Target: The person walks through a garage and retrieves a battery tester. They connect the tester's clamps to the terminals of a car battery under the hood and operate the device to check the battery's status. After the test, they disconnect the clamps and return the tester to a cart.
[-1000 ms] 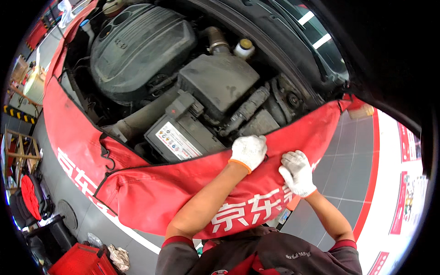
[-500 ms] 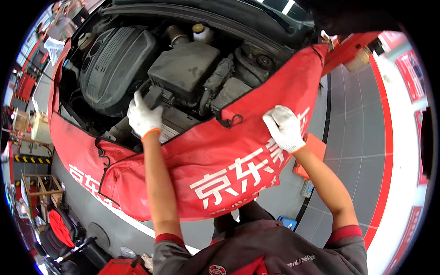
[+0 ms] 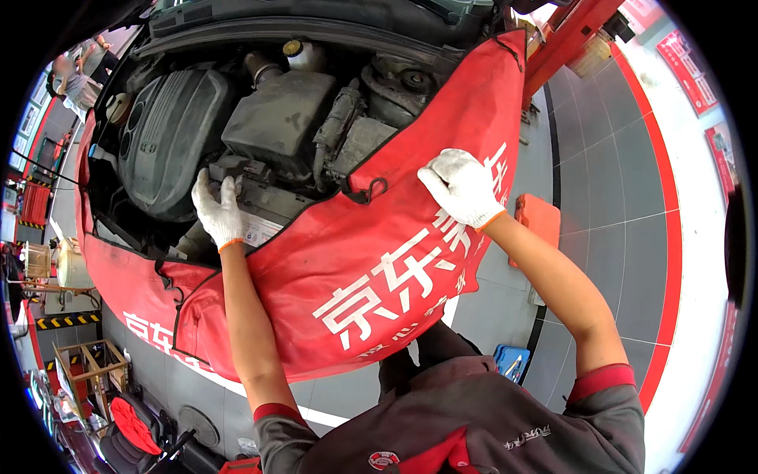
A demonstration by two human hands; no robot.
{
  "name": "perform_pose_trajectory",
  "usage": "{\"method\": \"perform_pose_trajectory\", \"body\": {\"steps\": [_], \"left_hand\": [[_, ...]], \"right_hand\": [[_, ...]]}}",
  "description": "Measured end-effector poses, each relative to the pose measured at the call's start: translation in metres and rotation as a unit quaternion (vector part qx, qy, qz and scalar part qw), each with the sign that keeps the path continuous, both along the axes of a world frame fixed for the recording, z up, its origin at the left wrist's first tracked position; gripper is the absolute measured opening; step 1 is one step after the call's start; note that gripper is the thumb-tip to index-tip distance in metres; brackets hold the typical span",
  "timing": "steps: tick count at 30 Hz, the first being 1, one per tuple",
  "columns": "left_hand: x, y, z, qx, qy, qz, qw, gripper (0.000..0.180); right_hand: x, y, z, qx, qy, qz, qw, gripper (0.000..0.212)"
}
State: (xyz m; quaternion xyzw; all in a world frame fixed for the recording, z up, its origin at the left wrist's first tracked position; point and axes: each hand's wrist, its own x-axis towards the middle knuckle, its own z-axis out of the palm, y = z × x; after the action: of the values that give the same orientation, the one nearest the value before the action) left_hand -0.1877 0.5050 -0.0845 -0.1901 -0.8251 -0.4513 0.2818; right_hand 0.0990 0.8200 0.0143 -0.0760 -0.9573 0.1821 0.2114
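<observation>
My left hand point(image 3: 218, 212), in a white knit glove, is over the front edge of an open car engine bay. Its fingers are apart and nothing shows between them. It is close to the black duct piece point(image 3: 239, 168) ahead of the air filter box point(image 3: 278, 114). My right hand point(image 3: 460, 187), gloved the same way, is over the red fender cover point(image 3: 418, 213). Its fingers are curled in toward the thumb, and whatever they may hold is hidden. A black hook point(image 3: 368, 190) on the cover's edge lies between my hands.
The ribbed engine cover point(image 3: 175, 142) fills the bay's left side. A yellow-capped reservoir point(image 3: 304, 55) sits at the back. On the floor are an orange case point(image 3: 538, 225) and a blue tool case point(image 3: 512, 363). A red post point(image 3: 564, 51) rises at right.
The view has shifted, and the car sits farther left in it. Both hands stay near the same places, the left over the bay's front and the right over the red cover.
</observation>
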Motion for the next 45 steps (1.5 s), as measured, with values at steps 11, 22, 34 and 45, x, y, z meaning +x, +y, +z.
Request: {"method": "perform_pose_trajectory", "body": {"steps": [11,22,34,45], "left_hand": [[0.005,0.011,0.020,-0.133,-0.086,-0.056,0.986,0.093],[0.144,0.010,0.047,-0.468,-0.242,-0.123,0.841,0.056],[0.194,0.001,0.075,-0.184,-0.319,-0.393,0.843,0.024],[0.169,0.045,0.048,-0.412,-0.202,-0.141,0.877,0.037]], "right_hand": [[-0.004,-0.001,-0.002,-0.012,0.007,0.005,1.000,0.035],[-0.004,0.000,0.000,-0.020,-0.024,-0.014,0.999,0.022],[-0.005,-0.002,0.000,-0.005,0.027,0.016,0.999,0.036],[-0.002,0.002,-0.005,0.007,0.041,-0.009,0.999,0.036]]}}
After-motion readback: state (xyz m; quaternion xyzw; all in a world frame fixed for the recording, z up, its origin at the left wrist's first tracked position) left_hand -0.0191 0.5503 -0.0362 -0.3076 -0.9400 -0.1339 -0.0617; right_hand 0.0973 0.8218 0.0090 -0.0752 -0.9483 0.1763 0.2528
